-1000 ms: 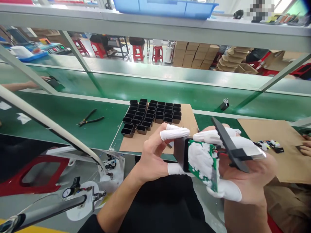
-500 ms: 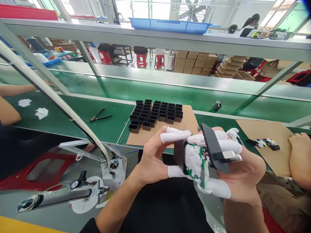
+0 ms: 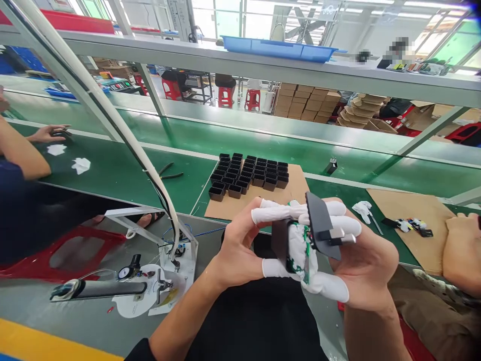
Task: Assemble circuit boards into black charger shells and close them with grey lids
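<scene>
My left hand (image 3: 244,245), with white finger cots on its fingertips, grips a black plastic housing (image 3: 280,243) from its top and bottom. Partly inside the housing's mouth sits a green circuit board (image 3: 308,255) coated in white paste (image 3: 298,245). My right hand (image 3: 361,255), also in finger cots, pinches the board's outer end between thumb and fingers. Across those fingers stands a black cover plate (image 3: 318,223) with metal plug prongs (image 3: 343,236), tilted and apart from the housing. The far side of the board is hidden.
Rows of black housings (image 3: 259,173) stand on cardboard (image 3: 221,210) beyond my hands. Pliers (image 3: 171,175) lie to the left, behind a pale hose (image 3: 112,120). A black plug adapter (image 3: 332,165) stands at the back. Co-workers' arms (image 3: 18,145) reach in at both sides.
The board sits deeper in the housing, and my right hand has moved left with the cover plate. The view has shifted slightly, and a co-worker's hand now shows at left.
</scene>
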`<move>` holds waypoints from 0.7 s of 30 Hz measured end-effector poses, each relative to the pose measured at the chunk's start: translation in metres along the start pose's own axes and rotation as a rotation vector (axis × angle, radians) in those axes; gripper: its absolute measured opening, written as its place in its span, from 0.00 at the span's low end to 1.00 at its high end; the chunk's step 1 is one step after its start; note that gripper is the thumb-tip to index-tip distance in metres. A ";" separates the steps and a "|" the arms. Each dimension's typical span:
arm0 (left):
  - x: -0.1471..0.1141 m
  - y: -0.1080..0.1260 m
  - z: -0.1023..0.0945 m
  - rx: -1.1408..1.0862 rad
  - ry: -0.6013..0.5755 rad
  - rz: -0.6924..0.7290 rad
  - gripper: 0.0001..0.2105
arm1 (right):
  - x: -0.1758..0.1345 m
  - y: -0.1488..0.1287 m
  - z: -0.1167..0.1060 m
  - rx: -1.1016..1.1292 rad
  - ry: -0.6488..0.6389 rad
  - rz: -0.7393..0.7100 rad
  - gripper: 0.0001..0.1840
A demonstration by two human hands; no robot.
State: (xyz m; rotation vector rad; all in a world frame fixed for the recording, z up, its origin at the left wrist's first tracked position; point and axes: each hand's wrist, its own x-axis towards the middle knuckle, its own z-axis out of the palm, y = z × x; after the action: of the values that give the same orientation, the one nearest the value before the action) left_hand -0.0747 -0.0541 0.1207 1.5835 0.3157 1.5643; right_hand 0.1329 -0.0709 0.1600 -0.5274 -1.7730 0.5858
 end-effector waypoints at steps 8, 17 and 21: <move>-0.023 -0.010 0.010 -0.089 0.120 -0.131 0.40 | -0.007 -0.004 0.008 -0.112 -0.037 0.059 0.36; -0.045 -0.017 0.032 -0.363 0.198 -0.396 0.38 | -0.047 0.013 -0.004 -0.102 0.017 0.100 0.33; -0.044 -0.015 0.034 -0.438 0.162 -0.436 0.29 | -0.062 0.025 -0.004 -0.096 -0.024 0.142 0.47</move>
State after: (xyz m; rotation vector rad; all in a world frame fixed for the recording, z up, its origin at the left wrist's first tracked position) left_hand -0.0462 -0.0892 0.0849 0.9752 0.3506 1.3095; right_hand 0.1541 -0.0893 0.0992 -0.7202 -1.8027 0.6087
